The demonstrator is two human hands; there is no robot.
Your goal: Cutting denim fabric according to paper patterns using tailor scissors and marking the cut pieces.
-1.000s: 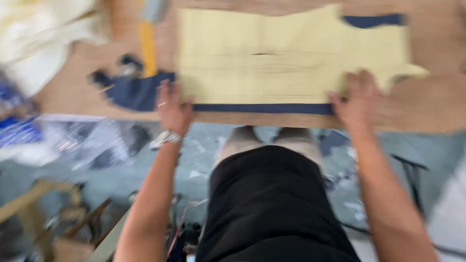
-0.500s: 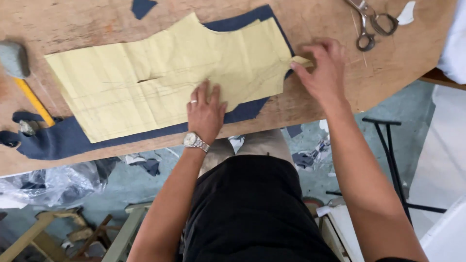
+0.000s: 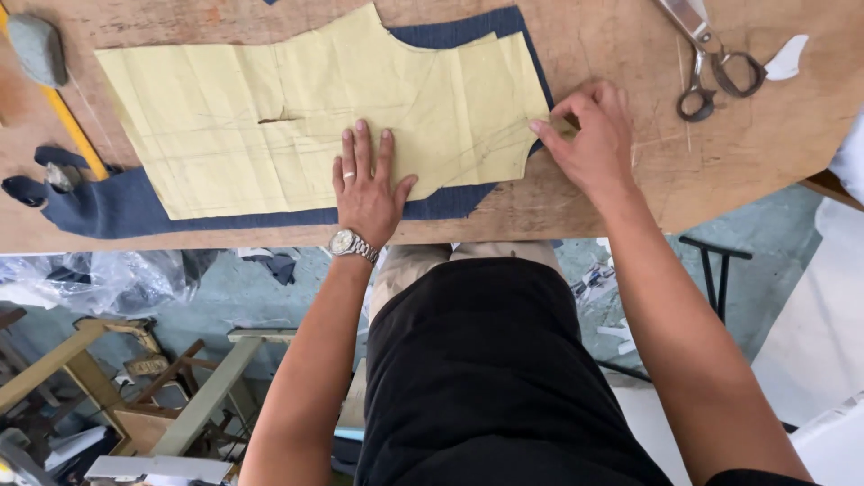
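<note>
A yellow paper pattern (image 3: 270, 117) lies flat on dark blue fabric (image 3: 117, 205) on a wooden table (image 3: 612, 189). My left hand (image 3: 367, 184) presses palm-down on the pattern's lower edge, fingers together, a ring and a wristwatch on it. My right hand (image 3: 589, 139) pinches the pattern's right corner tip between thumb and fingers, close to the table's front edge.
Metal scissors (image 3: 706, 63) lie at the table's far right, beside a white scrap (image 3: 790, 58). A yellow ruler (image 3: 67, 121) and a grey pad (image 3: 38, 47) sit at the left. Below the table are plastic sheeting (image 3: 99, 279), wooden frames (image 3: 135, 378) and a black metal stand (image 3: 715, 270).
The view has steadied and shifted over the pattern. My left hand slid further up onto the pattern. My right hand stays at the pattern's right corner, now pinching its tip.
</note>
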